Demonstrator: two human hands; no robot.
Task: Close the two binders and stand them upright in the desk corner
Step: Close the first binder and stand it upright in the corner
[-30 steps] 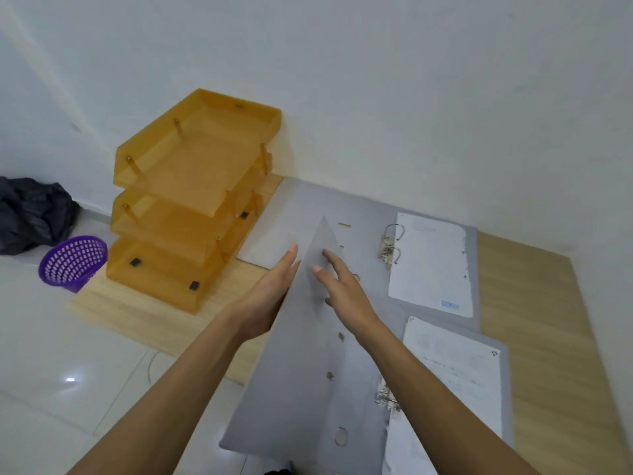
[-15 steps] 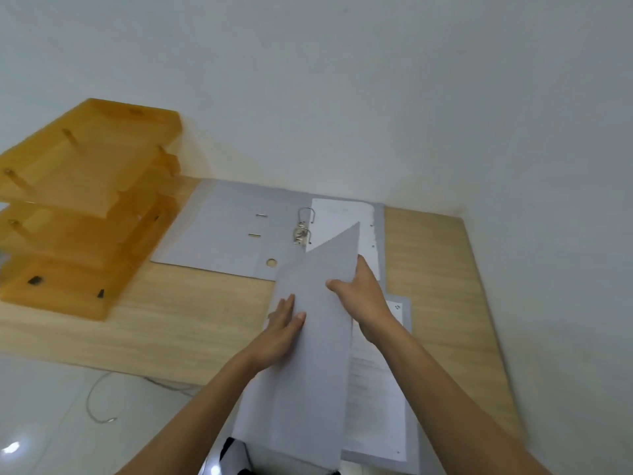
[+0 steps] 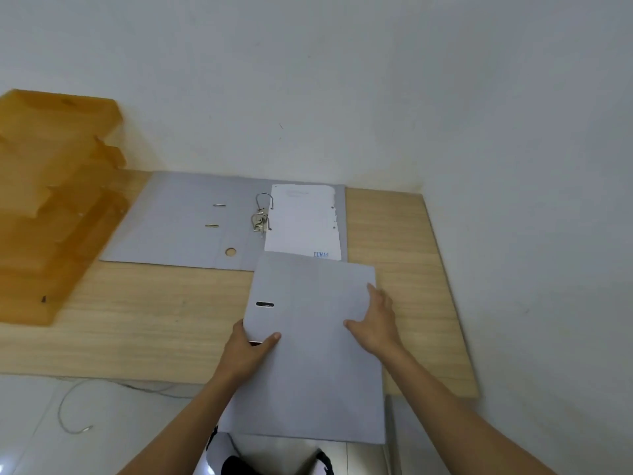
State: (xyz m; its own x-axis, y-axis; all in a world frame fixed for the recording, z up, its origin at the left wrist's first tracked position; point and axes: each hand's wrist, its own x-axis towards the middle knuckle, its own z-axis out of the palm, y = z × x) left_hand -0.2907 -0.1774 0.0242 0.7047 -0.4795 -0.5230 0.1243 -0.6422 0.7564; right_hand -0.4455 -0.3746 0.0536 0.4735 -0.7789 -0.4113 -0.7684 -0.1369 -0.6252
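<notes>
Near binder: the grey lever-arch binder (image 3: 308, 354) lies flat on the wooden desk (image 3: 137, 317), cover shut, its near end overhanging the desk's front edge.
Spine side: a dark slot (image 3: 264, 304) shows in the cover close to the left edge.
Left hand: the left hand (image 3: 245, 351) grips the near binder's left edge, thumb on top of the cover and fingers wrapped under the edge.
Right hand: the right hand (image 3: 375, 320) lies flat on the cover near its right edge, palm down, fingers spread, pressing and not clasping anything.
Far binder: the second grey binder (image 3: 178, 221) lies open and flat against the back wall, just beyond the near binder, whose far edge overlaps it.
Ring mechanism: the metal arch clip (image 3: 262, 214) stands up at the open binder's middle.
Paper: a white punched sheet (image 3: 303, 221) lies on the open binder's right half, blue print reading "LUNAS" at its near edge.
Spine hole: a round finger hole (image 3: 231, 252) shows in the open binder's spine panel.
Letter trays: an orange translucent stack of trays (image 3: 51, 186) stands at the desk's left end, touching the open binder's left corner or just beside it; which, I cannot tell.
Desk corner: the right back corner, where the two white walls (image 3: 376, 97) meet, is well apart from both binders.
Floor: a thin wire (image 3: 72, 413) lies on the pale tiles below the desk edge.
</notes>
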